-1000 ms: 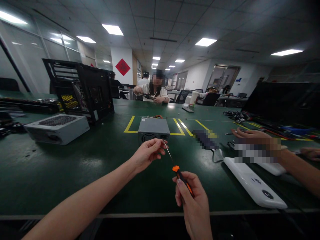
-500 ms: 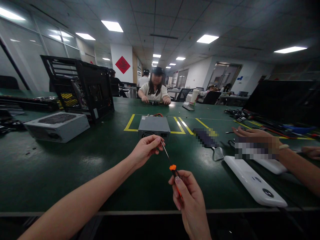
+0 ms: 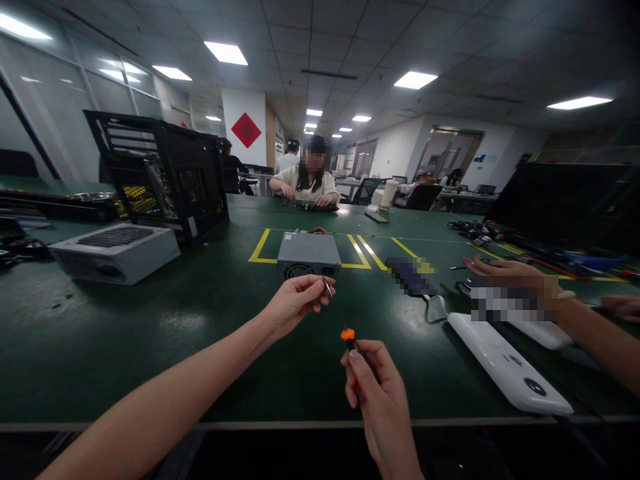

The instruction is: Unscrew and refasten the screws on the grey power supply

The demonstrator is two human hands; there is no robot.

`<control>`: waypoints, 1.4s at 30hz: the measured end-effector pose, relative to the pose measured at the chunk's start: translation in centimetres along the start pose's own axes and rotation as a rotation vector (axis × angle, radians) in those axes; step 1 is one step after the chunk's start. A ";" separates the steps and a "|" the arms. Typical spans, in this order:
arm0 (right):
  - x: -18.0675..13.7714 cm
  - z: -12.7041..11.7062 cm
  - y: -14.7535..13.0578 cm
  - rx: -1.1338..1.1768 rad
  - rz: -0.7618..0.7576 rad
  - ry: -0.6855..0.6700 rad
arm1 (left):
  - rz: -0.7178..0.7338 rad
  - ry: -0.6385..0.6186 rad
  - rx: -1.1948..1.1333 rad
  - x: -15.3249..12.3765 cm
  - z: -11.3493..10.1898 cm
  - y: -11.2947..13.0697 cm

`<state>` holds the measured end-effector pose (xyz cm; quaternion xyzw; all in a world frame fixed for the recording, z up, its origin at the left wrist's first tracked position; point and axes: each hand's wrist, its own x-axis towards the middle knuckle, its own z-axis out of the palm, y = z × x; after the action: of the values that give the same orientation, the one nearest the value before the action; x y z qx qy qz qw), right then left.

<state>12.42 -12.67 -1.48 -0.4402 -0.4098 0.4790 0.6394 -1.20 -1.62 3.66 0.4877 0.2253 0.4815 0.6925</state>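
Observation:
My right hand [image 3: 377, 393] is closed around the orange and black handle of a screwdriver [image 3: 348, 335]. Its thin metal shaft slants up and to the left, away from me. At the far end of the shaft, my left hand [image 3: 297, 300] pinches the tip between thumb and fingers. Whether a small part sits there too is hidden by the fingertips. Just beyond my left hand, a grey computer power supply [image 3: 309, 249] stands on the green table [image 3: 235, 373], apart from the fingers, with cables at its back.
A black computer case [image 3: 170, 177] and another power supply [image 3: 115, 253] stand on the left. At right lie a white device [image 3: 507, 363], a blurred phone [image 3: 410, 275] and a co-worker's hand [image 3: 515, 273]. Across the table, a person [image 3: 307, 183] handles a dark part.
My hands and the screwdriver have shifted only slightly, still joined at the shaft's tip. Across the table, the person's hands have moved over the dark part.

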 end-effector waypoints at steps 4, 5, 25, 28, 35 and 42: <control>0.0 0.1 -0.5 0.060 0.031 -0.010 | 0.011 -0.027 -0.022 -0.1 0.0 0.0; 0.0 0.1 -0.5 0.067 0.036 -0.011 | 0.018 -0.036 -0.028 -0.1 0.0 0.1; 2.7 -1.0 -2.1 0.220 0.233 -0.037 | -0.109 0.038 0.156 1.5 -2.4 -1.5; 3.7 -1.5 -2.3 0.269 0.283 -0.022 | -0.165 0.074 0.171 1.7 -2.8 -2.1; 3.1 -0.7 -2.5 0.232 0.343 -0.091 | -0.114 0.113 0.141 1.4 -2.1 -2.0; 1.8 0.0 -2.4 0.168 0.328 -0.147 | -0.033 0.142 0.074 1.3 -1.8 -1.4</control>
<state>13.36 -11.28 0.96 -0.4103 -0.3367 0.6401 0.5556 -1.40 0.28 1.82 0.4738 0.2995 0.4946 0.6642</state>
